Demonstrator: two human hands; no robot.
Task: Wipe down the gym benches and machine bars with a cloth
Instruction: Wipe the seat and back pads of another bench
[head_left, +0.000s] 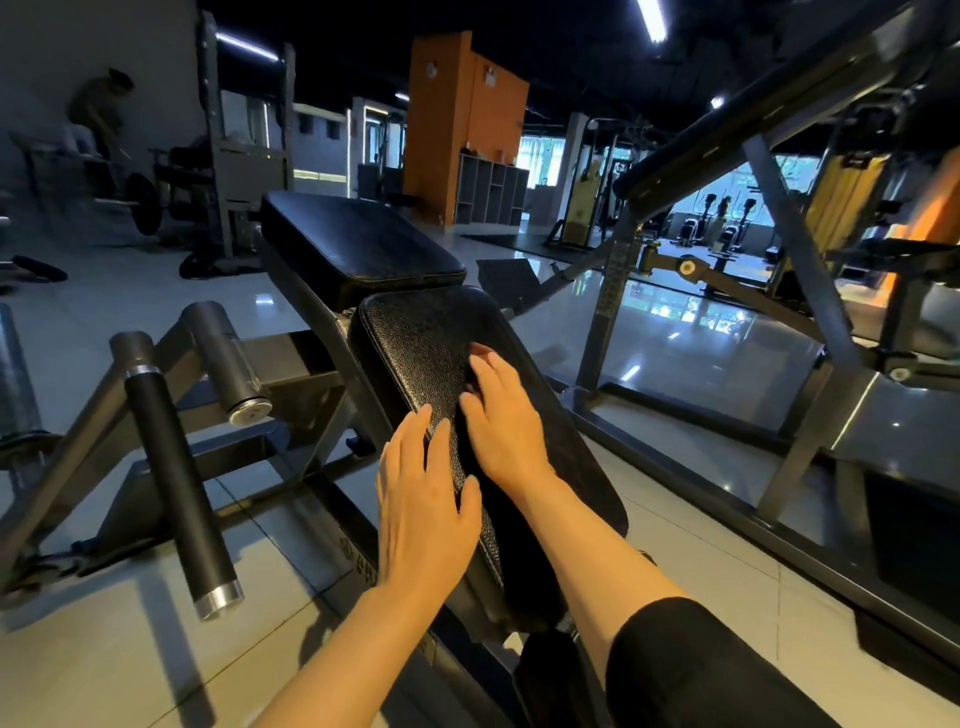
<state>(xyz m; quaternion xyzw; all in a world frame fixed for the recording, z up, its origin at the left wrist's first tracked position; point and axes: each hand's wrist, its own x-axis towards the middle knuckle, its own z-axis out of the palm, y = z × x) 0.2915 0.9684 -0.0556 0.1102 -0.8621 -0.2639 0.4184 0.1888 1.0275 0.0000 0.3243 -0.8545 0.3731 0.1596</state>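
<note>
Black pebbled bench (415, 332) pad, dull and tilted, my left hand (423, 514) and right hand (501, 421) lying flat on it, fingers straight, no cloth showing

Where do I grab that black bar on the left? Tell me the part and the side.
Grip the black bar mid-sleeve, coming from above and its right. It slopes toward you and stands free there; its upper end joins the frame, and the lower tip is bare metal.

An orange pillar (457, 124) stands at the back beside grey cubby shelves (491, 189), a loaded barbell (140, 202) sits far left, and glossy pale floor tiles (130, 670) reflect the ceiling light strips (653, 21)
</note>
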